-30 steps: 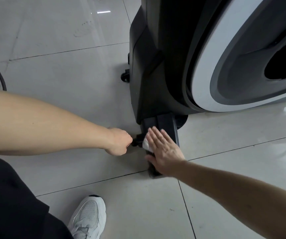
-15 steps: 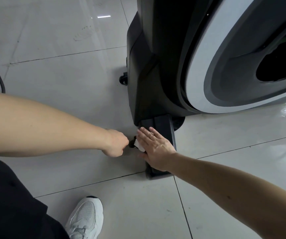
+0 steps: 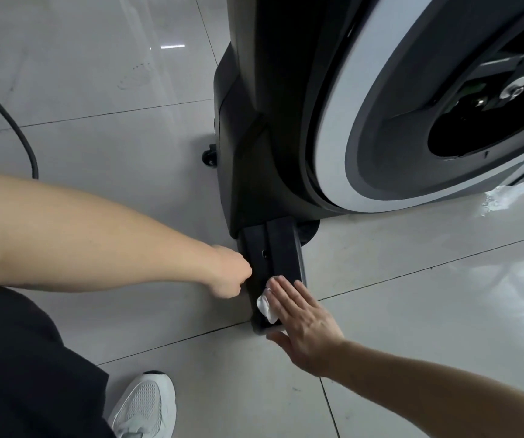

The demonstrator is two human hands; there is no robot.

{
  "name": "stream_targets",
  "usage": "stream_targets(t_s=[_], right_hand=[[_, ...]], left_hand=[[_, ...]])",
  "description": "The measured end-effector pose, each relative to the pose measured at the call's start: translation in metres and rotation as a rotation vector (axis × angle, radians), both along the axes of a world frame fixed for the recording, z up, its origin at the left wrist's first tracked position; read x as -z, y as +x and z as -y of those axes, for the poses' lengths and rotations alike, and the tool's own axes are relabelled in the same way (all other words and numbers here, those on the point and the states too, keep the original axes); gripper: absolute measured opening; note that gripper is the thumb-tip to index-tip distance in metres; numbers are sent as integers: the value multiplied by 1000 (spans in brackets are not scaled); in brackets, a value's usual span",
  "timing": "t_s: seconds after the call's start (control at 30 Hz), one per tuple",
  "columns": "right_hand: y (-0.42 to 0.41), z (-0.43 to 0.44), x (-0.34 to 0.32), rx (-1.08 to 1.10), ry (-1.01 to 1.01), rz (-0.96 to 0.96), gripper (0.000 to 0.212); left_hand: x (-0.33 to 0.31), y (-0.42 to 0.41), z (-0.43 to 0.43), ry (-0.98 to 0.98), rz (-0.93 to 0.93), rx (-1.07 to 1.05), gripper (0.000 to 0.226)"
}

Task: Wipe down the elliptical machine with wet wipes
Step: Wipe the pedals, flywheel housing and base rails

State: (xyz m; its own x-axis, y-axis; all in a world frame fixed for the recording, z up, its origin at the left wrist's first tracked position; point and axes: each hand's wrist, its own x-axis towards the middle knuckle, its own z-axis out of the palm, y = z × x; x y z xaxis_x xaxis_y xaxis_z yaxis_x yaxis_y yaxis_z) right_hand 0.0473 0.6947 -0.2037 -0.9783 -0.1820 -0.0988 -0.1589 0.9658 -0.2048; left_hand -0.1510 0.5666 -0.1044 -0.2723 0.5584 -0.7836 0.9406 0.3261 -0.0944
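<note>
The black elliptical machine (image 3: 254, 137) with its white-ringed flywheel cover (image 3: 342, 121) fills the upper right. Its black base bar (image 3: 282, 248) sticks out over the tiled floor toward me. My right hand (image 3: 305, 327) lies flat with straight fingers on the bar's near end, pressing a crumpled white wet wipe (image 3: 265, 306) onto it. My left hand (image 3: 230, 275) is a fist against the bar's left side; what its fingers curl around is hidden now.
A black cable (image 3: 24, 140) curves over the glossy grey tiles at the left. A small transport wheel (image 3: 208, 156) juts from the machine's left side. My white shoe (image 3: 144, 406) stands near the bottom. A wet patch (image 3: 500, 197) glistens right of the flywheel.
My right hand has slid the wipe along the bar toward its near end. My left fist, which gripped a small black knob at the bar's side, stays there.
</note>
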Motion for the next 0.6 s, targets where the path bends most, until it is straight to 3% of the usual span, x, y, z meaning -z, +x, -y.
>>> stream_targets(t_s=[0.1,0.23,0.37,0.6], right_hand=[[-24,-9,-4,56,67,-30,75],[-79,-17,-16,319,82,104,90],[-116,-26,-21,432,43,160,80],[-65,0,-11,519,-192,142,82]], left_hand=[[-1,-2,5,-9,0,-2,26],[1,-6,14,-40,0,-10,28],[1,-6,14,-51,2,-18,26],[3,0,4,-31,14,16,29]])
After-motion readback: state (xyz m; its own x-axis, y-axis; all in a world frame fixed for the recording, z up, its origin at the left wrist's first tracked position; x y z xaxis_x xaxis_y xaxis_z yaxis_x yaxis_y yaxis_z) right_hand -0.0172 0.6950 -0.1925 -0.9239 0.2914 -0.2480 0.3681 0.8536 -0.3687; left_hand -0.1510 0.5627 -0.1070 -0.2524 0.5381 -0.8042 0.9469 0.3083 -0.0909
